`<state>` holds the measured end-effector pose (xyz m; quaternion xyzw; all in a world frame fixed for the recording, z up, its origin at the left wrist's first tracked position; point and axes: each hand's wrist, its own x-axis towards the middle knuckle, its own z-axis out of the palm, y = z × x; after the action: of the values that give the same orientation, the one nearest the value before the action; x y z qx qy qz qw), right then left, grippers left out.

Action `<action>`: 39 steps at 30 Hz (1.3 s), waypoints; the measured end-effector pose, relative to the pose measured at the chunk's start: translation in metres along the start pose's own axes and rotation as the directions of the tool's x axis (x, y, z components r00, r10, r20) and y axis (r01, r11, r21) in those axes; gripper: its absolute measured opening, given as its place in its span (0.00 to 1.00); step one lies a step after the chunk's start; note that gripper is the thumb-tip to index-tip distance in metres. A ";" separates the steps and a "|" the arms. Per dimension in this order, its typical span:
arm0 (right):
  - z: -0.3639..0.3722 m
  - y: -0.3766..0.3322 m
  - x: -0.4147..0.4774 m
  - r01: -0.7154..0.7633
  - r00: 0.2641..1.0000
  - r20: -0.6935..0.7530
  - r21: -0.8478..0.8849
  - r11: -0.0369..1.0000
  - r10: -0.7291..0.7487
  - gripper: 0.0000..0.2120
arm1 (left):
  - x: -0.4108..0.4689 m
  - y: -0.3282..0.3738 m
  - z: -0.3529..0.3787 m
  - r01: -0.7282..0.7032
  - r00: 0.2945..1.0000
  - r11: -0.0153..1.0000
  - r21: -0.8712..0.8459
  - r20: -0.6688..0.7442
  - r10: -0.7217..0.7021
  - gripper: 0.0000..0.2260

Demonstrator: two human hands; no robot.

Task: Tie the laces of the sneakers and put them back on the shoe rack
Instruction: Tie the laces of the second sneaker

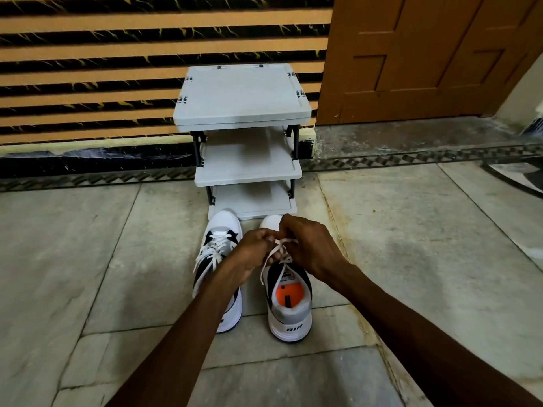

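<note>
Head view takes in a stone floor [117,259] with a grey three-shelf rack [244,113] standing against the striped wall [88,83], a brown door [426,54] to its right, and I see all three shelves bare. On the floor just in front of the rack's lowest shelf sit the two sneakers, side by side with toes toward the rack and heels toward me, so each long axis runs straight away from me. My left forearm crosses over the heel half of the left sneaker [219,259], whose lace looks crossed but loose; I cannot tell if it is knotted. Both hands meet above the tongue of the right sneaker [286,289]. My left hand [252,248] is closed, pinching the lace [283,245] from the left; my right hand [308,245] is curled over, pinching it from the right, fingertips almost touching. One free lace end trails down the left side of that shoe. I judge the knot is mid-forming, so the pull wants to go sideways, across the shoe's length, each hand to its own side.
</note>
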<state>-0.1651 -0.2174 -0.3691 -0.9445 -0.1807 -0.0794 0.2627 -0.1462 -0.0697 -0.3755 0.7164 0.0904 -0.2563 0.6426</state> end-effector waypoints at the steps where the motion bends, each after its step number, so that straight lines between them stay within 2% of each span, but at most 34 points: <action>1: 0.000 -0.001 -0.001 0.023 1.000 -0.002 -0.017 1.000 -0.023 0.11 | 0.001 0.001 0.000 0.025 0.999 0.999 -0.024 0.026 -0.024 0.12; 6: 0.002 -0.003 -0.005 0.129 0.991 0.009 -0.166 0.978 -0.130 0.11 | 0.006 0.006 -0.001 0.155 0.985 0.974 -0.164 0.107 -0.139 0.09; 10: 0.000 -0.002 -0.007 0.091 0.996 0.015 -0.197 0.976 -0.090 0.13 | 0.008 0.008 0.003 0.119 0.993 0.977 -0.177 0.000 -0.121 0.08; 14: -0.002 -0.002 -0.010 0.012 0.999 -0.035 -0.167 0.986 -0.018 0.12 | 0.013 0.004 0.003 0.050 0.988 0.998 -0.031 -0.146 -0.054 0.03; 16: -0.004 -0.001 -0.012 -0.078 0.996 -0.045 -0.110 0.991 0.073 0.09 | 0.018 0.000 -0.002 -0.008 0.977 0.977 0.213 -0.207 0.053 0.07; 18: -0.008 0.005 -0.015 -0.157 0.987 -0.032 -0.059 0.986 0.156 0.08 | 0.019 -0.001 -0.008 -0.040 0.951 0.850 0.525 -0.242 0.194 0.05; 21: -0.015 0.017 -0.021 -0.224 0.973 0.053 -0.031 0.974 0.226 0.08 | 0.015 -0.004 -0.018 0.036 0.910 0.626 0.779 -0.285 0.302 0.07; 24: -0.024 0.029 -0.027 -0.309 0.942 0.146 0.032 0.950 0.302 0.08 | 0.011 -0.008 -0.026 0.094 0.881 0.473 0.876 -0.294 0.370 0.08; 28: -0.026 0.038 -0.029 -0.444 0.876 0.267 0.123 0.887 0.402 0.06 | 0.007 -0.008 -0.025 0.070 0.875 0.414 0.907 -0.255 0.411 0.07; 30: -0.027 0.038 -0.027 -0.504 0.844 0.304 0.172 0.846 0.441 0.05 | 0.006 -0.008 -0.022 0.031 0.875 0.448 0.893 -0.241 0.420 0.06; 31: -0.028 0.038 -0.026 -0.539 0.831 0.315 0.245 0.806 0.459 0.04 | 0.006 -0.007 -0.023 0.011 0.877 0.504 0.864 -0.250 0.410 0.06; 33: -0.032 0.036 -0.024 -0.582 0.813 0.357 0.487 0.652 0.459 0.04 | 0.009 -0.007 -0.029 -0.044 0.886 0.638 0.769 -0.265 0.381 0.06; 35: -0.036 0.035 -0.021 -0.582 0.808 0.418 0.680 0.446 0.415 0.07 | 0.010 -0.006 -0.035 -0.128 0.904 0.800 0.586 -0.262 0.337 0.04; 36: -0.037 0.033 -0.019 -0.587 0.799 0.445 0.722 0.366 0.403 0.08 | 0.009 -0.005 -0.037 -0.163 0.916 0.875 0.455 -0.260 0.306 0.02; 38: -0.035 0.029 -0.015 -0.613 0.773 0.476 0.731 0.300 0.418 0.09 | 0.006 -0.003 -0.038 -0.176 0.941 0.958 0.226 -0.246 0.231 0.03; 39: -0.032 0.028 -0.014 -0.629 0.758 0.483 0.721 0.292 0.438 0.08 | 0.006 -0.003 -0.038 -0.170 0.950 0.971 0.168 -0.232 0.207 0.04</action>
<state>-0.1689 -0.2607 -0.3581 -0.6924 0.1071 0.2048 0.6835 -0.1327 -0.0338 -0.3795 0.7931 0.0820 -0.1079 0.5938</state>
